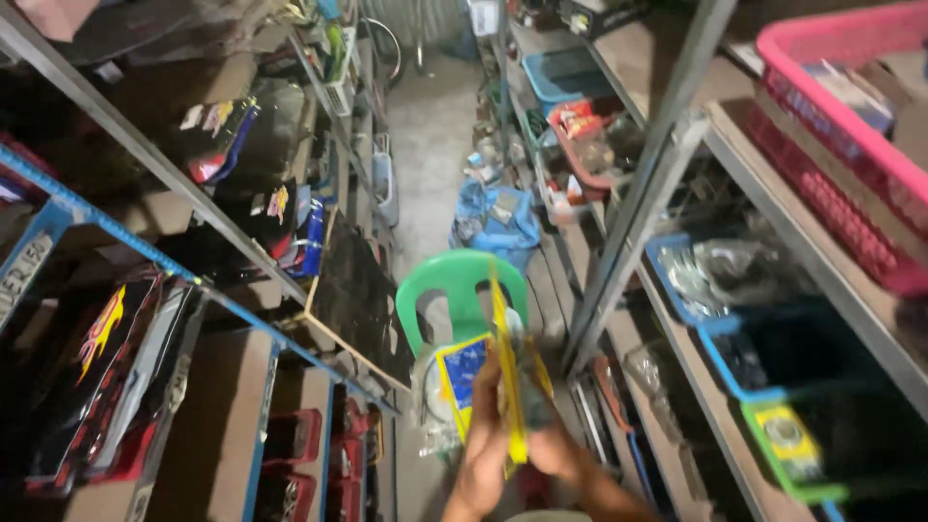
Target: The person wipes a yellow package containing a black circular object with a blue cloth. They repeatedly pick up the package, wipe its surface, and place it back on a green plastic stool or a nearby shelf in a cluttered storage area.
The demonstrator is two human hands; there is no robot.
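Both hands, left hand (483,440) and right hand (556,447), clamp yellow flat packets (509,377) just above a green plastic chair (459,290); firmer, squarer grips would likely steady them.

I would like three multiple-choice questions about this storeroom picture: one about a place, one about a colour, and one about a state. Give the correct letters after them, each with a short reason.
1. Where is the green plastic chair?
A. On the aisle floor between the shelves
B. On the top right shelf
C. Inside the pink basket

2. What colour is the basket on the upper right shelf?
A. Black
B. Pink
C. White

3. What is the state of the two hands?
A. Both hang empty
B. Both hold yellow-edged flat packets
C. One pushes the chair

Answers:
1 A, the chair stands in the aisle just beyond the hands.
2 B, its mesh wall and rim are pink.
3 B, the left hand and right hand close on the packets held upright between them.
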